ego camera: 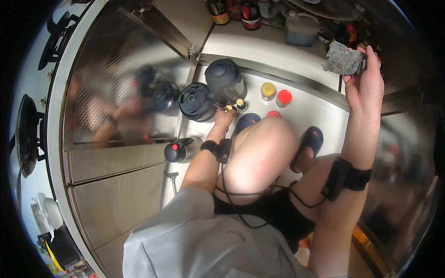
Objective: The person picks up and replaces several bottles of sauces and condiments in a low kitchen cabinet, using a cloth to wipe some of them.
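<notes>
My right hand [367, 81] is raised at the cabinet's right side, its fingers closed on a crumpled grey cloth [344, 59]. Low on the left, my left hand [224, 117] touches a small bottle with a yellowish cap [231, 109]; how firmly it is held cannot be told. A similar capped bottle [241, 104] stands just beside it. Two large dark-lidded vessels [198, 102] [224, 74] are left of and above that hand. Farther right on the floor are a yellow-lidded jar [268, 90] and a red-lidded jar [284, 97]; another red lid [273, 114] shows partly behind my knee.
The open cabinet's white floor panel [243, 41] holds bottles, a translucent jug [301, 29] and hoses. Its textured door [132, 90] stands open at left. A dark-topped kettle [180, 151] and a scraper-like tool [172, 176] are near my left forearm. Cables cross my lap.
</notes>
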Motion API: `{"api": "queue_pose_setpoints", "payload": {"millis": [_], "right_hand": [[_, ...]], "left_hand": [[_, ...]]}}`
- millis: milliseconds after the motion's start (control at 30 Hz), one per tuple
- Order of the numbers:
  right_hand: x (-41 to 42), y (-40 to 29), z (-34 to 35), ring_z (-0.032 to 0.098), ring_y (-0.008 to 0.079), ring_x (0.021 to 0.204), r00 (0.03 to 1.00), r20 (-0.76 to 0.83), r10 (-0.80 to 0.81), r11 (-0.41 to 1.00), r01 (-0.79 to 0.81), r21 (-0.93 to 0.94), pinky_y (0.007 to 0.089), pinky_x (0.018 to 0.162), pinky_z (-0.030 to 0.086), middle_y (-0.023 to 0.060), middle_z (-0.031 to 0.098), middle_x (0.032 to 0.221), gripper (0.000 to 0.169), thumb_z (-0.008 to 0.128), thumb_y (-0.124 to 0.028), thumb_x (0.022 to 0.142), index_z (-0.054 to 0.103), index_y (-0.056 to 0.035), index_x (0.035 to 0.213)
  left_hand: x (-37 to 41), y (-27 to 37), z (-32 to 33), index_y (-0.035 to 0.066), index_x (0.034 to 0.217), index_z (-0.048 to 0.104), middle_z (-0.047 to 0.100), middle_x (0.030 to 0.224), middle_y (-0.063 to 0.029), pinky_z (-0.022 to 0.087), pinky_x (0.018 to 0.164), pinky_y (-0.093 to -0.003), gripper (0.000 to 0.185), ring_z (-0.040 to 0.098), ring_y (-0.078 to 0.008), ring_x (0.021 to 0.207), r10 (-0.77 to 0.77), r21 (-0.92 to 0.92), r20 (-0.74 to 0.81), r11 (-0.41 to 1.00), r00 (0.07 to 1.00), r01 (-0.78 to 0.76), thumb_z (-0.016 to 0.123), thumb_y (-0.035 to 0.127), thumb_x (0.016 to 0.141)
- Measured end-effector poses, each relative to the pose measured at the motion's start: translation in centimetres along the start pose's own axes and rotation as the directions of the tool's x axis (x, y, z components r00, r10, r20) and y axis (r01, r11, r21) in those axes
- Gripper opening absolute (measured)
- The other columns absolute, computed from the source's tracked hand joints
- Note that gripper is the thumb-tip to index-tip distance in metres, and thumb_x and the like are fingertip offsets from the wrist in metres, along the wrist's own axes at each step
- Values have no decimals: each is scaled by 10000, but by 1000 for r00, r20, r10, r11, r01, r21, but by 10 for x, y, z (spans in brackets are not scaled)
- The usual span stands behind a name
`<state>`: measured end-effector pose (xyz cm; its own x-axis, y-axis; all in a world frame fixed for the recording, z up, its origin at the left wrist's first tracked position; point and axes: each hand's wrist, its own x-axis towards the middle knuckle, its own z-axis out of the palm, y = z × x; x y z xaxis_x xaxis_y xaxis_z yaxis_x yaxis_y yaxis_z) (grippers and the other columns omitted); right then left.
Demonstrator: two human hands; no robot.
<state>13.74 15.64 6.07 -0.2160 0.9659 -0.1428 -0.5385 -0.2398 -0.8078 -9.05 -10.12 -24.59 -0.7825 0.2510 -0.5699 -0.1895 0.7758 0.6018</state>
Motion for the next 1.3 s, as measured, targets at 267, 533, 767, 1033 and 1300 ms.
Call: {"api": "queue_pose_setpoints", "payload": {"millis": [267,533,767,1033,1300], "right_hand": [[-9,-2,4,637,160,844,1000,8,-25,994,26,-102,308,738,519,69,653,949,228,606,-257,948,593,-43,1027],[-3,-14,-13,646,173,853,994,-2,-107,990,106,-93,324,755,532,84,649,971,221,582,-267,963,574,-53,1020],[5,-56,-71,617,295,987,939,-270,-214,968,240,67,479,862,536,171,617,1036,273,517,-277,985,490,-17,1062],[-1,-91,-132,610,302,993,880,-384,-281,944,325,54,507,884,525,170,599,1045,276,494,-286,993,485,-17,1054],[-6,-100,-152,605,307,1001,861,-410,-301,933,355,58,507,891,519,171,597,1066,279,486,-278,994,476,-16,1090]], "left_hand": [[29,-19,5,103,1313,472,611,1232,-169,476,951,-420,621,580,-366,1125,325,604,123,725,938,-330,695,401,816],[51,-8,22,67,1224,491,601,1164,-222,507,902,-458,564,605,-379,1085,318,709,149,626,936,-325,702,401,821],[48,17,18,327,1471,280,619,1133,-230,527,829,-452,710,647,-372,997,379,770,355,400,855,-497,636,342,856],[56,18,30,231,1281,463,648,1059,-206,525,782,-469,384,653,-376,956,474,728,392,364,788,-581,534,374,932],[44,38,27,148,1094,539,664,996,-209,529,777,-466,206,663,-377,926,466,746,424,306,777,-591,515,258,921]]}}
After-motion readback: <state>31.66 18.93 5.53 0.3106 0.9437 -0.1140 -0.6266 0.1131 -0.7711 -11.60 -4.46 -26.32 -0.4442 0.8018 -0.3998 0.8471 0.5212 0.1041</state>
